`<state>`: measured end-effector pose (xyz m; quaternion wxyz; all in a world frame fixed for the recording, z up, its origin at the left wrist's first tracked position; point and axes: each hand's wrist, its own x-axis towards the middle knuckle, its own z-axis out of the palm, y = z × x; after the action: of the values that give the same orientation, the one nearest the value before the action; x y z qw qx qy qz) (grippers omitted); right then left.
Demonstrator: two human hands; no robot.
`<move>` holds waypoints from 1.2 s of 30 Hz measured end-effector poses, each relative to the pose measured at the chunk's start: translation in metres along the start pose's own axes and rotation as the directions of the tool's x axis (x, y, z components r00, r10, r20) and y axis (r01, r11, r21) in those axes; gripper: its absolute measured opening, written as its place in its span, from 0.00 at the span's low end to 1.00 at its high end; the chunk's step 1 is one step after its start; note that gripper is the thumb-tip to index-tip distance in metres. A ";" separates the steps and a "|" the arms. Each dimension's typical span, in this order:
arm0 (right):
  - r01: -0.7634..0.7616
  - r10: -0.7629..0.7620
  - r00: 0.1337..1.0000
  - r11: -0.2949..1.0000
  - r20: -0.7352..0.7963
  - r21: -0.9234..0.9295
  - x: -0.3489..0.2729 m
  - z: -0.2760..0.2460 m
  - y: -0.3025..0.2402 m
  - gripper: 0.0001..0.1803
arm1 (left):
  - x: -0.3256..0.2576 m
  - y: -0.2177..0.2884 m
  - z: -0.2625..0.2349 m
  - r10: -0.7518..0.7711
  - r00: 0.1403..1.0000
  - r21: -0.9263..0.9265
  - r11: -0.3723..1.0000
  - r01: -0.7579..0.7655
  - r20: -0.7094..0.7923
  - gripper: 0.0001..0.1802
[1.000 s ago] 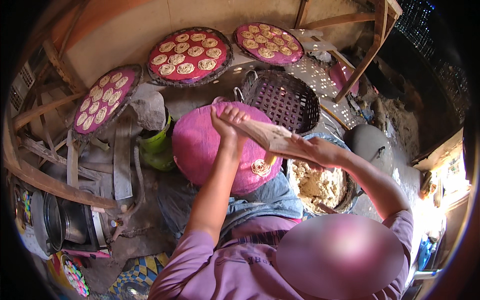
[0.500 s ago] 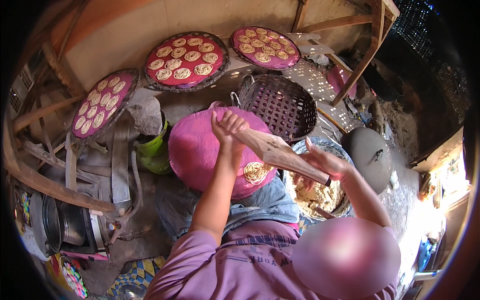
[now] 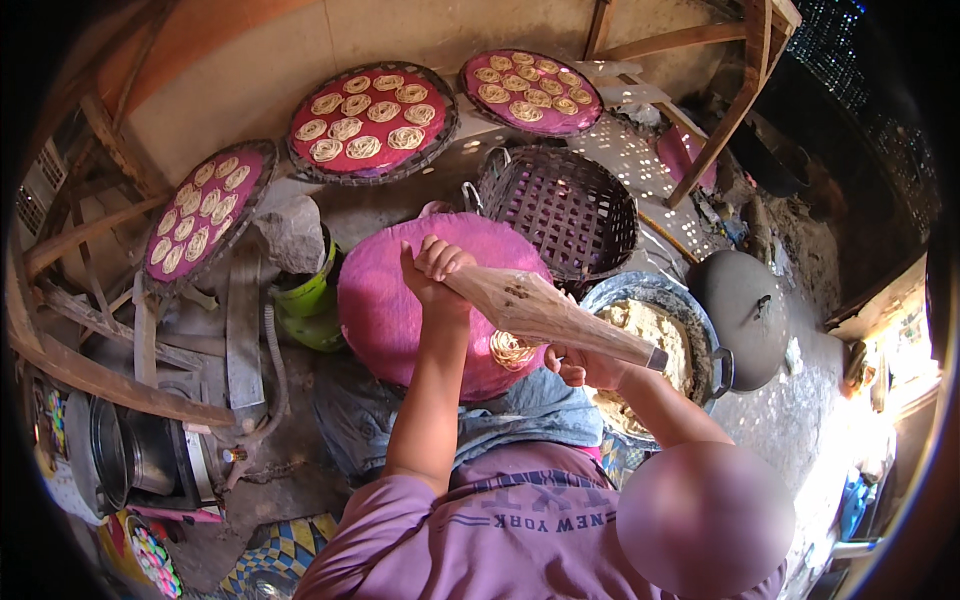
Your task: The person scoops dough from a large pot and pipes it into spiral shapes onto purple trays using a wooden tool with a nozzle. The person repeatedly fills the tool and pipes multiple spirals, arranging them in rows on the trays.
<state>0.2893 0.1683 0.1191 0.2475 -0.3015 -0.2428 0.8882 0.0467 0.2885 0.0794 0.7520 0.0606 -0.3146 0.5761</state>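
A long wooden press [image 3: 560, 315] slants over a round tray covered with pink cloth [image 3: 390, 290]. My left hand [image 3: 437, 268] is closed around the press's upper left end. Under its middle, my right hand [image 3: 580, 368] has curled fingers against the wood, and a fingertip shows past the far edge; the press hides part of this hand. A coil of pale dough strands [image 3: 512, 350] lies on the cloth below the press, partly covered by it. Beside my right forearm stands a basin [image 3: 712, 335] with pale, crumbly dough [image 3: 650, 325] in it.
Three trays of dough coils, a left tray [image 3: 208, 210], middle tray [image 3: 375, 125] and right tray [image 3: 532, 92], stand along the wall. A dark woven basket [image 3: 560, 210] sits beyond the pink cloth. Nearby are a grey lid [image 3: 735, 300], a green bucket [image 3: 305, 300] and a stone [image 3: 293, 232].
My right hand has moved left from over the basin to beneath the press, its fingers going from spread to curled. My left hand shifted slightly left with the press.
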 end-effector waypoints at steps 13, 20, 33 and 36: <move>0.073 -0.552 0.809 -0.245 0.201 -0.967 0.033 -0.023 0.018 0.18 | 0.022 0.024 0.047 0.008 0.997 0.059 0.998 -0.013 0.075 0.24; 0.163 -0.383 0.924 0.394 0.000 -0.905 0.013 0.008 -0.036 0.38 | 0.062 0.014 0.132 -0.159 0.973 0.412 0.908 0.078 0.166 0.26; 0.206 -0.652 0.758 0.244 -0.002 -0.948 -0.119 -0.013 -0.009 0.32 | -0.075 -0.134 0.069 -0.612 0.718 0.922 -0.372 0.109 -0.332 0.21; 0.115 -0.676 0.685 0.468 -0.272 -0.876 -0.103 -0.051 0.002 0.32 | -0.092 -0.164 0.056 -0.706 0.238 0.414 -0.085 0.906 -0.667 0.11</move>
<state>0.3936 0.1208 0.1250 0.3564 -0.5682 -0.5936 0.4446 0.1600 0.1329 0.1185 0.8615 0.4776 0.1585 0.0673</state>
